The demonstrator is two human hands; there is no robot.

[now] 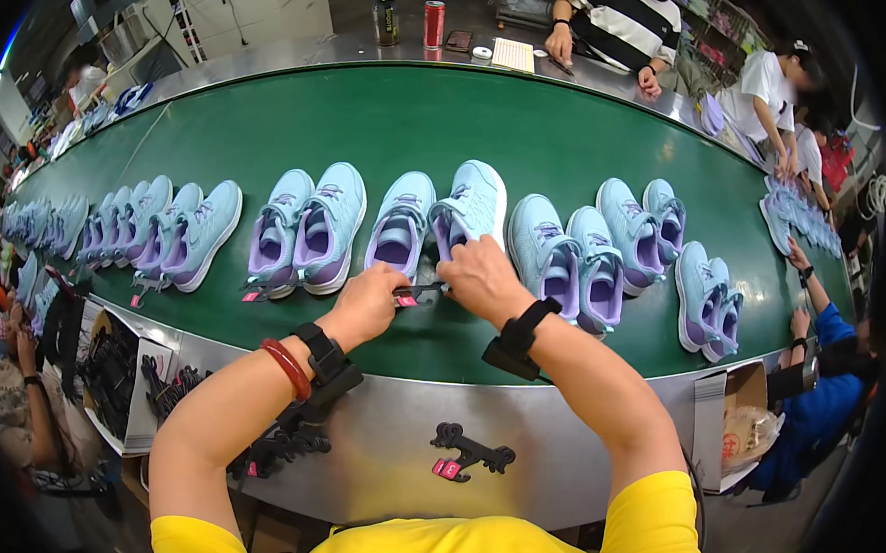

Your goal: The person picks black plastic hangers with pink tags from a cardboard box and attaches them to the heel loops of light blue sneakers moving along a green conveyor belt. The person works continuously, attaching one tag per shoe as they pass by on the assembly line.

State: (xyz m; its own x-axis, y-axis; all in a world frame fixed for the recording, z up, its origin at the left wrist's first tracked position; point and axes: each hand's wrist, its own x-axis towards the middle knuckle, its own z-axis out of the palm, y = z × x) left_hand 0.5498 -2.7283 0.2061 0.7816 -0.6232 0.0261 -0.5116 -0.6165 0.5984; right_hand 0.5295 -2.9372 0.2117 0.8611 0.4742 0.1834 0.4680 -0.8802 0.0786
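Observation:
My left hand [366, 305] and my right hand [484, 281] are closed on a black plastic shoe hanger [424, 292] with a pink tag. It lies at the heel end of a pair of light blue sneakers with purple linings. The left sneaker [404, 199] stands on the green belt, toe pointing away. Beside it, the right sneaker [480, 190] sits slightly farther off, its heel touched by my right fingers. To the left, another sneaker pair [311, 215] has a hanger and pink tag at its heels. My fingers partly hide the hanger's ends.
Several sneakers [564, 253] stand to the right, and a long row [135, 222] runs left on the green belt [301, 119]. One loose hanger [469, 451] and a hanger pile [289, 447] lie on the metal ledge [386, 414]. Boxes flank me; co-workers are at the far and right sides.

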